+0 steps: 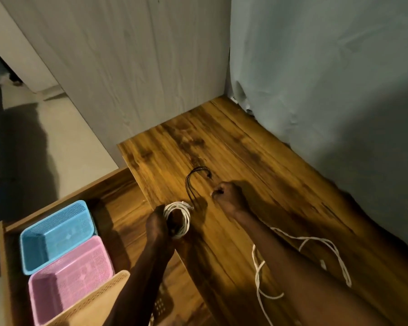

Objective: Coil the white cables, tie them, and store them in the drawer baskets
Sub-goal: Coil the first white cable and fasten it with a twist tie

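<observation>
a person's two bare arms reach over a wooden table (257,161), seen from above. the left hand (159,223) grips a coil (178,218) of white cable at the table's left edge, fingers curled through the loops. just at 1 o'clock from the coil lies a bunch of thin black ties (196,182). the right hand (227,196) sits at 2 o'clock from the coil, beside the ties, fingers curled into a fist; whether it pinches a tie cannot be told. a second cable (335,252) lies loose and uncoiled on the table at 4 o'clock, under the right forearm.

at 8 o'clock an open drawer (118,184) holds a blue basket (54,234) and a pink basket (68,276), with a tan basket (97,300) nearer the camera.

the step in hand looks like tying the coil. to do it well, the left hand should keep the loops pinched flat and even so none spring free, while the right threads one tie through the centre and cinches it snug before release.
</observation>
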